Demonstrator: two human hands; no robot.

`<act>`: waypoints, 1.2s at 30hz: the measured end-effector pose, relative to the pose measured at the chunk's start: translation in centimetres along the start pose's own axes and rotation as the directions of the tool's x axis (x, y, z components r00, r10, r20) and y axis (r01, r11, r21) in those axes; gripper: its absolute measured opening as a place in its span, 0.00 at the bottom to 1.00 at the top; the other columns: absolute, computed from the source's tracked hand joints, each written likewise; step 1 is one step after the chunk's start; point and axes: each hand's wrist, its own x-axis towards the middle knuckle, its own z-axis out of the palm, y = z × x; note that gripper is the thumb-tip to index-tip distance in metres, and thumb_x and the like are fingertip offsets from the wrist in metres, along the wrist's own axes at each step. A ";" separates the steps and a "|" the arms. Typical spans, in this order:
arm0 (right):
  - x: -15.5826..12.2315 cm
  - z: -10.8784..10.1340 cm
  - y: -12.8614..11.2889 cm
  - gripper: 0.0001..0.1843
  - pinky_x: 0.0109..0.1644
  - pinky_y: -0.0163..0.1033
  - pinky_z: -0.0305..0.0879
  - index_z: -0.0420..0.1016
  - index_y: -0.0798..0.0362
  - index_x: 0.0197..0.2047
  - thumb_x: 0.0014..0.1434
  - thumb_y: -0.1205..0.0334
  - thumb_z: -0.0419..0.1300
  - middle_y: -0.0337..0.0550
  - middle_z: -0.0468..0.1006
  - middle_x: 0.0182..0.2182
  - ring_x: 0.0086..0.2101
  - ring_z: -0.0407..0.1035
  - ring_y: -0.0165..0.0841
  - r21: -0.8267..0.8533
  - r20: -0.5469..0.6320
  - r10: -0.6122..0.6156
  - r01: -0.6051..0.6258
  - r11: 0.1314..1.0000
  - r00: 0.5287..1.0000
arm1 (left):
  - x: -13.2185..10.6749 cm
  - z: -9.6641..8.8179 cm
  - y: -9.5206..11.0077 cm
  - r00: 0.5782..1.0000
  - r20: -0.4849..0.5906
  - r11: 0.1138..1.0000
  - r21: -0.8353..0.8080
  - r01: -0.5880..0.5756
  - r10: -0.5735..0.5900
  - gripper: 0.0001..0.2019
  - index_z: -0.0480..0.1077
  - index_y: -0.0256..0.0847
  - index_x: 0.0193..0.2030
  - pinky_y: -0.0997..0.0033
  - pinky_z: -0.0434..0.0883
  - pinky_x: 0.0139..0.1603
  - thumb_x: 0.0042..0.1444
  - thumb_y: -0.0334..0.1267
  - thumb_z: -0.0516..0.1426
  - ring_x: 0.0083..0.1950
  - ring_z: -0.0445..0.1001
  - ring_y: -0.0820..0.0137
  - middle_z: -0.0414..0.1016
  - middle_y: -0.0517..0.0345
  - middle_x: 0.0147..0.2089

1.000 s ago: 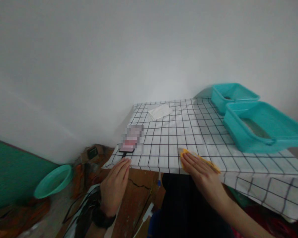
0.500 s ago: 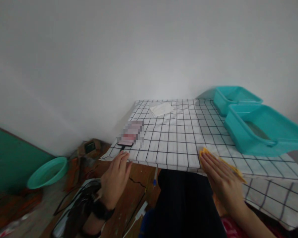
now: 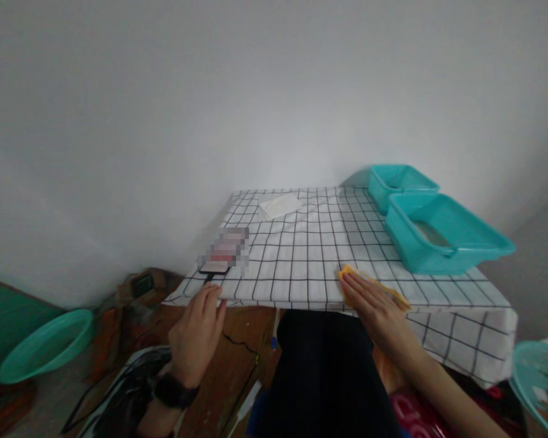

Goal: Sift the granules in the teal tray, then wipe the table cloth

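My right hand [image 3: 374, 307] lies flat, fingers straight and side by side, on a yellow cloth [image 3: 399, 298] at the near edge of the table, which has a white checked tablecloth [image 3: 301, 267]. The cloth shows at the fingertips and along the hand's outer side; the palm hides the rest. My left hand [image 3: 195, 331], a dark watch on its wrist, is open with fingers stretched at the table's near left edge. Just beyond its fingertips lies a phone [image 3: 217, 266] with a dark cable, its screen blurred out.
Two turquoise plastic baskets [image 3: 438, 258] stand on the table's right side, one behind the other. A folded white cloth [image 3: 281, 207] lies near the back. On the floor at left is a green basin [image 3: 48, 347]; a turquoise tub [image 3: 532, 377] with brownish contents is at lower right.
The view has turned right, shifting the table and baskets leftward and bringing the tub at lower right into sight. Both hands keep nearly the same places on the table.
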 end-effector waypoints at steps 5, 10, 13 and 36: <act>-5.0 -2.8 5.7 0.31 0.70 0.57 0.58 0.55 0.49 0.74 0.69 0.65 0.52 0.50 0.65 0.68 0.67 0.58 0.43 -0.086 -0.073 0.116 -0.122 0.989 0.991 | -0.1 0.2 -0.1 1.000 -0.030 1.000 0.008 0.005 -0.005 0.13 0.69 0.35 0.54 0.63 0.71 0.51 0.68 0.37 0.50 0.55 0.76 0.57 0.77 0.44 0.55; -5.6 -3.3 6.2 0.27 0.68 0.56 0.61 0.65 0.50 0.69 0.69 0.67 0.50 0.49 0.69 0.65 0.65 0.62 0.42 0.005 -0.098 0.204 -0.205 0.979 0.974 | 0.0 0.3 0.3 1.000 -0.019 0.999 0.035 0.000 0.001 0.13 0.68 0.33 0.54 0.62 0.71 0.51 0.68 0.36 0.49 0.55 0.75 0.56 0.76 0.44 0.55; -3.0 -1.9 3.4 0.26 0.66 0.55 0.65 0.72 0.51 0.65 0.68 0.71 0.48 0.49 0.73 0.62 0.63 0.65 0.41 0.121 -0.096 0.256 -0.244 0.962 0.962 | 0.1 0.1 0.8 0.999 0.036 0.998 0.057 0.005 -0.007 0.14 0.68 0.32 0.55 0.61 0.71 0.51 0.67 0.34 0.48 0.57 0.74 0.54 0.74 0.41 0.56; 7.0 4.4 8.3 0.26 0.64 0.61 0.63 0.67 0.61 0.65 0.66 0.71 0.47 0.65 0.73 0.60 0.64 0.63 0.48 -0.086 -0.123 0.229 -0.240 0.967 0.966 | 1.3 -0.5 0.1 0.991 0.059 0.992 0.030 -0.119 0.117 0.21 0.72 0.26 0.50 0.44 0.70 0.56 0.66 0.36 0.42 0.51 0.77 0.48 0.78 0.34 0.50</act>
